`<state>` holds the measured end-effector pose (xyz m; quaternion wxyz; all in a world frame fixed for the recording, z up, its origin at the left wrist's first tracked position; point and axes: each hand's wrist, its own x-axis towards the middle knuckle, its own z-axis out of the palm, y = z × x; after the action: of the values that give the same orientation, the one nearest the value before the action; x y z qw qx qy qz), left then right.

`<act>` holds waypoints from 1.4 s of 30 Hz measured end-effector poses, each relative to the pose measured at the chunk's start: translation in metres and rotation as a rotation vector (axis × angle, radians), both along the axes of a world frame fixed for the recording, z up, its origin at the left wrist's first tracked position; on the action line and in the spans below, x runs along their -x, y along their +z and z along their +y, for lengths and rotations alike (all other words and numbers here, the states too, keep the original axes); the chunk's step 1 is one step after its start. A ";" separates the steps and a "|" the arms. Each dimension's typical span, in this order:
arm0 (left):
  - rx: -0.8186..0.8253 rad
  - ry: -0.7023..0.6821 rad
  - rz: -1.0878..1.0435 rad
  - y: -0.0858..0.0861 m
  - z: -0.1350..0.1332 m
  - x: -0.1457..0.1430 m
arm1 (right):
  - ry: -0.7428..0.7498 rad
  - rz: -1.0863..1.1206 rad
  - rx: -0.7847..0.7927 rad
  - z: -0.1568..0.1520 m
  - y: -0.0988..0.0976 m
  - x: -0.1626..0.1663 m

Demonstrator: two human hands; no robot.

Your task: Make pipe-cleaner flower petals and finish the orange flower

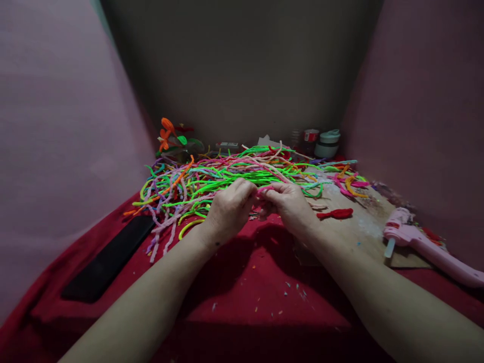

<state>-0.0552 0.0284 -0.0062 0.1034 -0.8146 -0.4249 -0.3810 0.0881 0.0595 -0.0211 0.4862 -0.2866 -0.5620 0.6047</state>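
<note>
Both hands meet over the front of a heap of fuzzy pipe cleaners (242, 176) in green, pink, lilac, orange and other colours. Between them is a pink pipe cleaner (263, 190), mostly covered by fingers. My left hand (231, 205) is closed, its fingertips pressed toward the pink piece. Pinching that same piece from the right is my right hand (289, 204), thumb and fingers together. A red pipe-cleaner piece, looped and twisted (336, 214), lies just right of my right hand on a cardboard sheet (368, 242).
A pink glue gun (423, 242) with a glue stick rests at the right. At the left lies a long black object (109, 257). Orange pipe-cleaner flowers (165, 135) stand at the back left, a lidded pale green container (327, 143) at the back right. Scraps dot the red cloth (249, 297).
</note>
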 end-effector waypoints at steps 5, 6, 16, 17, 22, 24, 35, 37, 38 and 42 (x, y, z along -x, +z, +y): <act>0.180 -0.152 -0.259 0.007 0.003 0.002 | 0.148 -0.072 -0.079 0.004 0.000 -0.004; 0.221 -0.178 -0.311 0.009 0.003 0.002 | 0.180 -0.070 -0.075 0.005 0.000 -0.005; 0.710 -0.264 -0.610 0.011 0.000 -0.003 | 0.164 0.024 0.071 0.003 0.000 -0.003; 0.702 -0.267 -0.615 0.011 0.000 -0.004 | 0.164 0.033 0.092 0.004 0.000 -0.003; 0.708 -0.270 -0.658 0.005 0.006 -0.004 | 0.213 0.069 0.221 0.007 0.000 -0.003; 0.710 -0.268 -0.678 0.001 0.008 -0.004 | 0.222 0.079 0.257 0.008 0.000 -0.003; 0.555 -0.086 -0.139 -0.005 0.009 0.004 | 0.329 0.125 0.293 0.007 -0.003 -0.004; 0.525 -0.049 -0.040 0.000 0.007 0.006 | 0.332 0.147 0.305 0.008 -0.002 -0.005; 0.526 -0.043 -0.011 0.003 0.006 0.007 | 0.324 0.163 0.312 0.009 -0.001 -0.005; 0.658 -0.100 0.066 0.018 0.003 0.016 | 0.244 0.203 0.364 0.011 0.001 -0.006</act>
<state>-0.0711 0.0314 0.0115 -0.1704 -0.8362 -0.4810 -0.2011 0.0940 0.0705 -0.0197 0.4036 -0.2372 -0.4225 0.7761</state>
